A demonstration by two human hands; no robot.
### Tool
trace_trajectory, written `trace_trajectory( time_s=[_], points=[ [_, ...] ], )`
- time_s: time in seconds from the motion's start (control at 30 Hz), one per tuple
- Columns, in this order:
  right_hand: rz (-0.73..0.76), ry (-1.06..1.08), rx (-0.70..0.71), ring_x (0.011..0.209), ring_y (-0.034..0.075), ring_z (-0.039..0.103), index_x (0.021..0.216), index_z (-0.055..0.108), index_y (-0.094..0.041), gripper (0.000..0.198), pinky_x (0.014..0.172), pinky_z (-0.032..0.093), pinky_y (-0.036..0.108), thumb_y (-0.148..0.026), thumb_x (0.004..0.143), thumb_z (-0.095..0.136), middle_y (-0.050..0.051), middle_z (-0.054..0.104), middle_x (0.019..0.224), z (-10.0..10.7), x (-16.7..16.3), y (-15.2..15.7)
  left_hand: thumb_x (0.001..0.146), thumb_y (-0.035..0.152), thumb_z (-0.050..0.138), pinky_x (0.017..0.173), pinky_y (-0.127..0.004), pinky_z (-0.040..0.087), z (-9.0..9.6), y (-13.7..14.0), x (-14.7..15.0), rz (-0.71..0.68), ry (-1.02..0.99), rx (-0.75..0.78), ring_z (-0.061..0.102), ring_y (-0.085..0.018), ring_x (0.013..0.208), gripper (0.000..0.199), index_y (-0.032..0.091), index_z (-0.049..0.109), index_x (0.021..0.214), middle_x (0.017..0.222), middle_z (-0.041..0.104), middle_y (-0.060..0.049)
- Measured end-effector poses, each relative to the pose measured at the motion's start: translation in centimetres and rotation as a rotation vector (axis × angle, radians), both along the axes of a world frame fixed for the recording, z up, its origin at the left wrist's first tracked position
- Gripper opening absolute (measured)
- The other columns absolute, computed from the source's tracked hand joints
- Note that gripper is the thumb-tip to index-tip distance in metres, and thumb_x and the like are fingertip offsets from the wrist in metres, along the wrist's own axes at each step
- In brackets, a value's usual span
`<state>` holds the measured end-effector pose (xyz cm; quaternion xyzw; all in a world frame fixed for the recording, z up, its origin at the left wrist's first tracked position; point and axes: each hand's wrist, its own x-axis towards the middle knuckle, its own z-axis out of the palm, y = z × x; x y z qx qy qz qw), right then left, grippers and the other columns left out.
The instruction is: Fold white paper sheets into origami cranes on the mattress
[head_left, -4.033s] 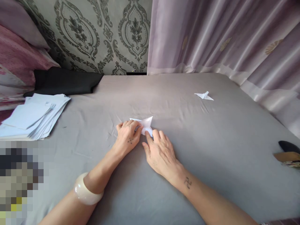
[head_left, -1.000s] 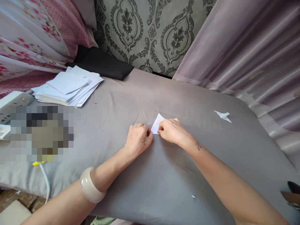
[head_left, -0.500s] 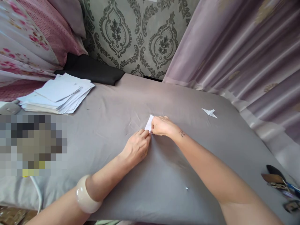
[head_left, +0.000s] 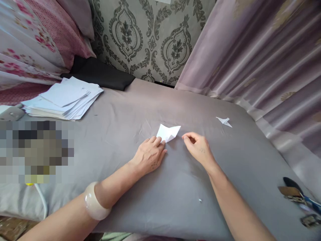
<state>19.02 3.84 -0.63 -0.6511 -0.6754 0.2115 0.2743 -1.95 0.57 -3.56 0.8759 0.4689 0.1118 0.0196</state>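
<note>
A small white folded paper (head_left: 166, 132) lies on the grey cloth in front of me, its right flap raised and its creases showing. My left hand (head_left: 150, 154) is closed on its lower left edge, fingertips pressing it against the cloth. To the right of the paper, my right hand (head_left: 198, 147) is apart from it, thumb and forefinger pinched together with nothing visible between them. A white pale bangle (head_left: 96, 202) circles my left forearm. Further right on the cloth rests a small folded paper shape (head_left: 224, 122) with pointed ends.
Grey cloth (head_left: 140, 207) covers the surface. A stack of white papers (head_left: 65, 100) sits at the back left, beside a black cloth-like item (head_left: 100, 75). Keys (head_left: 296, 197) and other small things lie at the right edge. A tiny white bit (head_left: 200, 200) lies near the front.
My right hand has let go of the paper and moved right. The paper has opened out, showing its right flap. My left hand stays at its lower left edge.
</note>
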Motion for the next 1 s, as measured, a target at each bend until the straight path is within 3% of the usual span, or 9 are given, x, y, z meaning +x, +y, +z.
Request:
trace_trajectory(
  time_s=[0.1,0.2,0.53,0.73,1.0],
  points=[
    [0.087,0.004,-0.027,0.076,0.016,0.063,0.088,0.072,-0.019,0.023,0.072,0.047,0.028,-0.025,0.083,0.051,0.004,0.070,0.091,-2.3,0.1,-0.8,0.100,0.032,0.029,0.072,-0.038,0.045,0.1,0.2,0.0,-0.001,0.014,-0.015,0.052,-0.025,0.088,0.041,0.011,0.055,0.123,0.099,0.056,-0.011],
    [0.142,-0.023,0.026,0.078,0.015,0.063,0.096,0.073,-0.019,0.027,0.075,0.047,0.028,-0.021,0.085,0.048,0.005,0.068,0.094,-3.1,-0.9,-0.9,0.100,0.032,0.029,0.073,-0.039,0.044,0.0,0.3,-0.1,-0.002,0.013,-0.027,0.051,-0.025,0.087,0.043,0.012,0.053,0.129,0.100,0.056,-0.012],
    [0.184,0.055,0.096,0.091,0.017,0.063,0.109,0.070,-0.020,0.033,0.081,0.047,0.029,-0.015,0.086,0.047,0.005,0.066,0.097,-3.9,-2.8,-1.9,0.100,0.036,0.028,0.077,-0.039,0.044,-0.6,0.2,-0.6,-0.002,-0.001,-0.046,0.048,-0.024,0.085,0.044,0.017,0.049,0.134,0.103,0.054,-0.012],
    [0.231,-0.043,0.111,0.097,0.019,0.061,0.115,0.066,-0.019,0.036,0.089,0.044,0.034,-0.013,0.086,0.046,0.007,0.064,0.100,-3.9,-3.1,-2.7,0.100,0.039,0.029,0.079,-0.039,0.044,-1.0,0.1,-0.8,-0.006,-0.013,-0.035,0.047,-0.024,0.086,0.044,0.019,0.050,0.134,0.105,0.054,-0.011],
    [0.295,-0.164,0.097,0.102,0.021,0.055,0.128,0.057,-0.017,0.040,0.089,0.041,0.038,-0.016,0.091,0.043,0.009,0.059,0.105,-3.5,-3.2,-3.4,0.099,0.040,0.032,0.081,-0.040,0.046,-1.3,0.0,-1.3,-0.028,-0.003,-0.018,0.048,-0.024,0.089,0.046,0.022,0.047,0.139,0.107,0.054,-0.012]
  ],
)
